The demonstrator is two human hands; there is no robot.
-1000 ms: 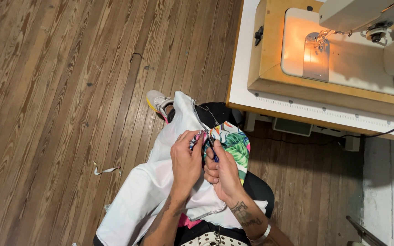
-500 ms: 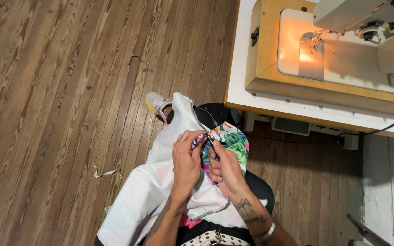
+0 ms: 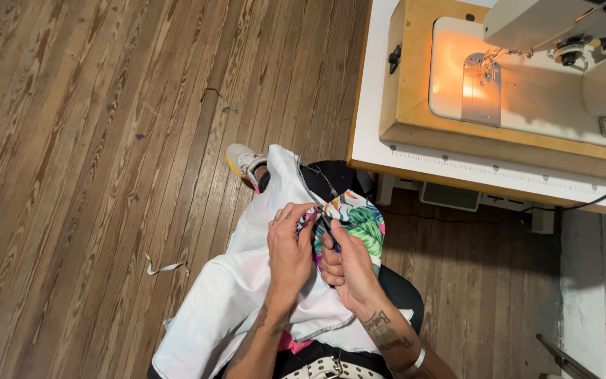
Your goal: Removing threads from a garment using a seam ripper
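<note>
Left hand (image 3: 290, 247) and right hand (image 3: 347, 265) close together, both pinching the printed fabric (image 3: 359, 223) on the lap; the right also grips a small tool (image 3: 328, 229). White cloth (image 3: 233, 295) beneath; sewing machine (image 3: 562, 63) beyond.
</note>
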